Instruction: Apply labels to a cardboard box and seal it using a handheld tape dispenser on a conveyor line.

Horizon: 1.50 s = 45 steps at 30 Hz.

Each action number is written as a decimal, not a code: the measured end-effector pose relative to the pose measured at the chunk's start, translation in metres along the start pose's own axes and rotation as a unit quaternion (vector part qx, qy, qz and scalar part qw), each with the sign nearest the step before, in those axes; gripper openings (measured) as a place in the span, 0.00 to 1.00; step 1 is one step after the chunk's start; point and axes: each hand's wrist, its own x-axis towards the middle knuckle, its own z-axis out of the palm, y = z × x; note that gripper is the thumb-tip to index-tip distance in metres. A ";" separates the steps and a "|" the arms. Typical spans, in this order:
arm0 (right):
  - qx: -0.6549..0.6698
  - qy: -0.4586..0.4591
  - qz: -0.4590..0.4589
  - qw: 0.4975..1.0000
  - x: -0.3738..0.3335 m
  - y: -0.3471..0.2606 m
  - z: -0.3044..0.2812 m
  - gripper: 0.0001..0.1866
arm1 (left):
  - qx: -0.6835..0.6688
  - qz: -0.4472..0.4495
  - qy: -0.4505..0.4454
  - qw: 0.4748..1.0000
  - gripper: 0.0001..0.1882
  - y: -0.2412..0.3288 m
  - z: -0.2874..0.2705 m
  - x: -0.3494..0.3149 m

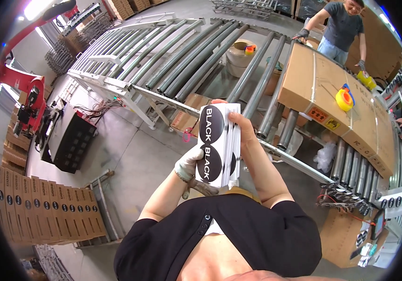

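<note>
In front of my chest I hold a thick stack of white label sheets (225, 154). Its top sheet carries large round black stickers with white lettering. My left hand (189, 164), in a pale work glove, grips the stack's lower left edge with the thumb on top; darker glove fingers show below it. My right hand (244, 129) is bare and closes round the upper right side, the thumb lying along the sheet edges. A reddish fingertip shows behind the top edge. The sheets' undersides are hidden.
A roller conveyor (177, 61) runs ahead of me. On its right part lies a large carton (320, 89) with a yellow tape dispenser (345, 99); a co-worker (342, 33) in gloves stands behind it. Stacked flat boxes (46, 206) stand left, near a red machine arm (32, 100).
</note>
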 end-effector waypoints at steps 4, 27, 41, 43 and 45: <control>0.082 0.033 0.020 0.996 0.011 -0.008 -0.017 0.25 | -0.025 -0.034 0.062 0.997 0.38 0.002 -0.029 0.023; -0.004 0.447 0.213 0.869 -0.025 0.213 -0.229 0.21 | 0.045 -0.098 0.272 0.956 0.27 -0.048 -0.283 0.053; -0.026 0.645 -0.021 0.764 0.024 0.269 -0.705 0.13 | -0.128 -0.022 0.466 0.875 0.24 -0.235 -0.514 0.026; -0.061 0.668 -0.062 0.739 0.034 0.253 -0.751 0.14 | -0.181 -0.042 0.448 0.874 0.24 -0.200 -0.495 0.032; -0.067 0.663 -0.093 0.740 0.051 0.266 -0.773 0.12 | -0.229 -0.004 0.408 0.884 0.24 -0.183 -0.494 0.017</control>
